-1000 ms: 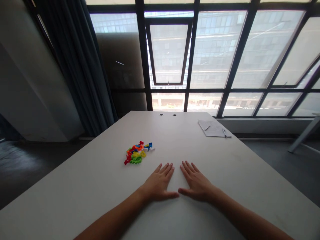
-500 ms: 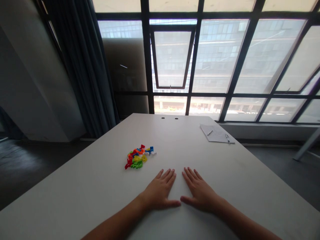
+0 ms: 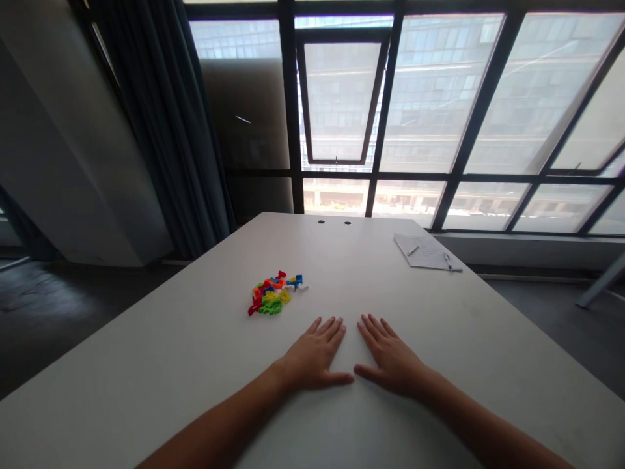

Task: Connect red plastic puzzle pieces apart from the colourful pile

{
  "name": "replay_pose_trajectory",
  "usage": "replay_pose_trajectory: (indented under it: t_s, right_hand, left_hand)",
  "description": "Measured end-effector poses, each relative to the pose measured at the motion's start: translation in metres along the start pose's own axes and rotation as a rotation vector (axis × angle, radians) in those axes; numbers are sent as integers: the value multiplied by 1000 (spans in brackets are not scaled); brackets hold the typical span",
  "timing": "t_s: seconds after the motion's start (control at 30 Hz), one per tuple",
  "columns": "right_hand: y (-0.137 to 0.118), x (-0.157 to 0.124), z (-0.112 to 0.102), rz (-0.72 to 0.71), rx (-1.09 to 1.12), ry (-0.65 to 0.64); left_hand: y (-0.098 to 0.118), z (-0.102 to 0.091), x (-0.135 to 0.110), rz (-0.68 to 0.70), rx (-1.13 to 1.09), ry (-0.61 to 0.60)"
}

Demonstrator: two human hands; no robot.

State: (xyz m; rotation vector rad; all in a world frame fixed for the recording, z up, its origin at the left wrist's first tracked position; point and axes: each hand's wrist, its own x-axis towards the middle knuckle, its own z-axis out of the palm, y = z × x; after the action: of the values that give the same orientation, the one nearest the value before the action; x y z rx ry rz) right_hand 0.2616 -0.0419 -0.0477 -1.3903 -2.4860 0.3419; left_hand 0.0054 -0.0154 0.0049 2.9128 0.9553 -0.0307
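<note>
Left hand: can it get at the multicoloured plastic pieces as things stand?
Likely yes. The open left hand lies flat on the white tabletop, close to the small pile of multicoloured plastic pieces. Nothing appears to stand between them.

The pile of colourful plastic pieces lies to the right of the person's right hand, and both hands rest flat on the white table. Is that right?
Not quite. The head view shows the pile of colourful plastic pieces ahead and to the left of the left hand, not to the right of the right hand. Both hands do rest flat on the white table.
</note>
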Motion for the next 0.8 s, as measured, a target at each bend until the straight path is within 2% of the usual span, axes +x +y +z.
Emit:
replay_pose_trajectory:
  t_s: [0.43, 0.67, 0.73, 0.8]
  right_hand:
    - [2, 3, 3, -19, 16, 30]
    - [0, 3, 0, 4, 16, -13]
    - [0, 2, -1, 3, 17, -19]
    - [0, 2, -1, -3, 17, -16]
  left_hand:
    - [-1, -1, 3, -20, -36, 53]
    - [-1, 4, 4, 2, -36, 77]
    - [-2, 2, 6, 23, -11, 98]
    - [-13, -8, 9, 40, 21, 134]
